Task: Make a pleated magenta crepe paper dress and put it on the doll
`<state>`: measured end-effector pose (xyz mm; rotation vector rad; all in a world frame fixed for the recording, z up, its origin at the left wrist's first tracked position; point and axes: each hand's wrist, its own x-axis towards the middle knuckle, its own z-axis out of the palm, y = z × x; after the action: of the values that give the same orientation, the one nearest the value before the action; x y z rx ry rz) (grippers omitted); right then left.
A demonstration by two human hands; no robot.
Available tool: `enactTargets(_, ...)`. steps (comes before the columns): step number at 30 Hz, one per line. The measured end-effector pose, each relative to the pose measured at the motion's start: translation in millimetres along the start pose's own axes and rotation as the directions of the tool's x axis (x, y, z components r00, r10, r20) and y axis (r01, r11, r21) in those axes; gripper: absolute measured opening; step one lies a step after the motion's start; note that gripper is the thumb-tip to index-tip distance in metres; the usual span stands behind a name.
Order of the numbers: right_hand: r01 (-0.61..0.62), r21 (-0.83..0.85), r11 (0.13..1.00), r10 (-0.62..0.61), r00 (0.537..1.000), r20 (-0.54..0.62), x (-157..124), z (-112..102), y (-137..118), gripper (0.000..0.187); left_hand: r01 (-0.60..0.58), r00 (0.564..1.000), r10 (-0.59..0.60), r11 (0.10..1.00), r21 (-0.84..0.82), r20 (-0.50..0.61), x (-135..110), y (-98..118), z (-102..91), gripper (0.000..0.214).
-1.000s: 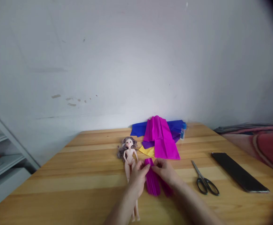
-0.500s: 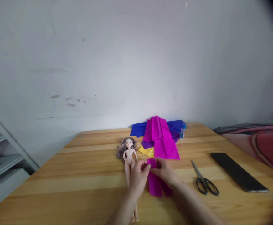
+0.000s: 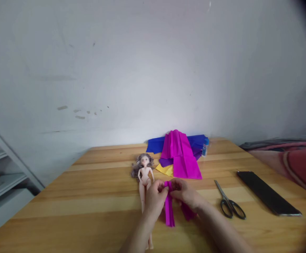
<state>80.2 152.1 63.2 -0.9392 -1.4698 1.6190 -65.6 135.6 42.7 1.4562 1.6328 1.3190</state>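
Note:
Both my hands pinch the top of a pleated strip of magenta crepe paper (image 3: 169,210) above the wooden table (image 3: 90,207). My left hand (image 3: 155,197) grips it from the left and my right hand (image 3: 186,194) from the right, fingertips almost touching. The strip hangs toward me, gathered narrow. An unclothed doll (image 3: 144,175) with grey-brown hair lies on its back just left of my left hand, its legs partly hidden by my forearm.
A pile of magenta, blue, purple and yellow paper sheets (image 3: 179,154) lies at the table's far edge with a glue stick (image 3: 204,147) beside it. Black-handled scissors (image 3: 229,203) and a dark flat phone (image 3: 268,192) lie to the right. A grey shelf (image 3: 0,168) stands at left.
My fingers have squeezed the pleated magenta strip together, so it is narrower than before. Both hands stay in nearly the same place.

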Motion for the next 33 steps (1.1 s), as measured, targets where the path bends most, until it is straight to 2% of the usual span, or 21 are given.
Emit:
enactTargets(6, -0.014, 0.012, 1.0, 0.014, 0.999, -0.042, 4, 1, 5, 0.019, 0.052, 0.998, -0.05, 0.998, -0.033, 0.047, -2, 0, -2.1, 0.013)
enactTargets(13, -0.022, -0.004, 1.0, 0.022, 0.999, -0.05, 8, -1, 9, 0.023, 0.14, 0.978, -0.114, 0.98, -0.144, 0.177, -6, 4, -1.8, 0.024)
enactTargets(18, -0.014, -0.003, 1.0, 0.014, 0.998, -0.066, 10, -3, 12, 0.022, 0.136, 0.986, -0.126, 0.986, -0.093, 0.111, -6, 7, -3.0, 0.019)
enactTargets(24, 0.016, 0.021, 1.0, -0.014, 0.997, -0.077, 9, -2, 12, 0.024, 0.129, 0.985, -0.119, 0.989, -0.078, 0.121, -4, 5, -3.2, 0.018)
enactTargets(30, 0.042, -0.045, 0.998, -0.048, 0.99, -0.129, 12, -3, 17, 0.023, 0.113, 0.967, -0.07, 0.979, -0.167, 0.245, -7, 14, -2.6, 0.027)
enactTargets(33, 0.049, -0.053, 0.997, -0.056, 0.989, -0.133, 13, -4, 18, 0.024, 0.105, 0.961, -0.058, 0.981, -0.162, 0.27, -7, 15, -2.8, 0.026)
